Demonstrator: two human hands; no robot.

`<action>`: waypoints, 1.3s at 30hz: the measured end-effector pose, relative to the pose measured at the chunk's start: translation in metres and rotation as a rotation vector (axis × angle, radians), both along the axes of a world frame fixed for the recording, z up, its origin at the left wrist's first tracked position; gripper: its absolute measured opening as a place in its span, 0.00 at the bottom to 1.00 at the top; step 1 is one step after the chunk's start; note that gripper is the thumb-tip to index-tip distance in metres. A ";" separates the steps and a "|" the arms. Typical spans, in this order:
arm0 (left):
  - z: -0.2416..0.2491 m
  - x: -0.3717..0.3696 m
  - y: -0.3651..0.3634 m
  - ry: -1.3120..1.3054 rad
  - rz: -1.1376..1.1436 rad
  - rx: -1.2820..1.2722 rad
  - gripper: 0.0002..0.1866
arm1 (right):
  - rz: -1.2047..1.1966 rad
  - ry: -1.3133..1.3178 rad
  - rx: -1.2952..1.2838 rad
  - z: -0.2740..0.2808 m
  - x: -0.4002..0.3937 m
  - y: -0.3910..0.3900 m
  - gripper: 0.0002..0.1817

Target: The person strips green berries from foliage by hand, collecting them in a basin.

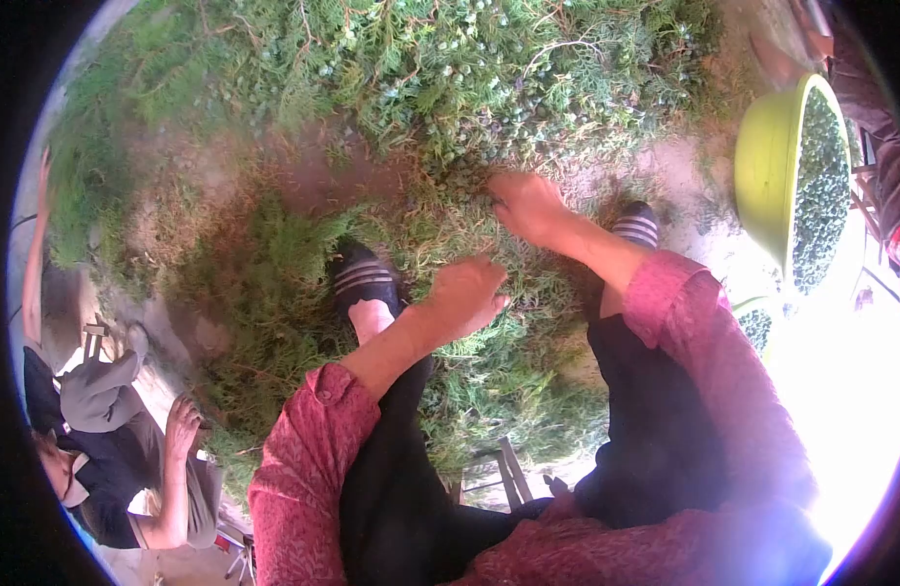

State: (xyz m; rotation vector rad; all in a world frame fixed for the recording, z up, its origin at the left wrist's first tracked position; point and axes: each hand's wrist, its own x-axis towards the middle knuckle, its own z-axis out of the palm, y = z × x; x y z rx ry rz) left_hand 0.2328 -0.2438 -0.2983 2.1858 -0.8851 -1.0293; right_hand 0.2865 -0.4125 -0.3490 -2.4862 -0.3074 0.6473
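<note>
My left hand (pixel 463 299) hangs over cut evergreen sprigs (pixel 513 356) between my two feet, its fingers curled in. Farther forward and to the right, my right hand (pixel 530 208) is also closed, at the near edge of a big heap of leafy conifer branches (pixel 420 68). Small pale green cones dot that heap. Whatever either hand holds is hidden or too small to name. Brownish, trampled litter (pixel 411 190) covers the ground just ahead of the hands.
A lime-green basin (pixel 765 176) full of small green cones (pixel 821 190) stands at the right. My slippered feet (pixel 365 280) rest among the sprigs. At the left sits another person (pixel 127 469); part of someone else shows at the right edge. Strong glare washes out the lower right.
</note>
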 end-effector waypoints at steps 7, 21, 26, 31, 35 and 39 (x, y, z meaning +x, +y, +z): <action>-0.006 0.044 0.006 -0.387 0.062 0.085 0.27 | 0.173 0.540 0.340 0.022 -0.038 -0.024 0.14; -0.010 0.034 0.042 -0.453 0.007 0.215 0.31 | 0.205 -0.027 0.063 0.001 0.005 0.001 0.12; -0.011 0.016 0.062 -0.464 0.080 0.193 0.28 | 0.031 0.164 0.217 0.007 0.005 -0.006 0.10; -0.013 0.015 0.072 -0.479 0.271 0.135 0.19 | -0.374 1.137 0.981 0.006 0.001 -0.042 0.11; -0.016 0.038 0.036 -0.394 0.379 0.015 0.13 | -0.434 1.125 0.994 0.026 0.009 -0.027 0.11; -0.033 0.056 0.009 -0.396 0.383 0.060 0.12 | -0.404 0.947 0.848 0.014 0.013 -0.028 0.16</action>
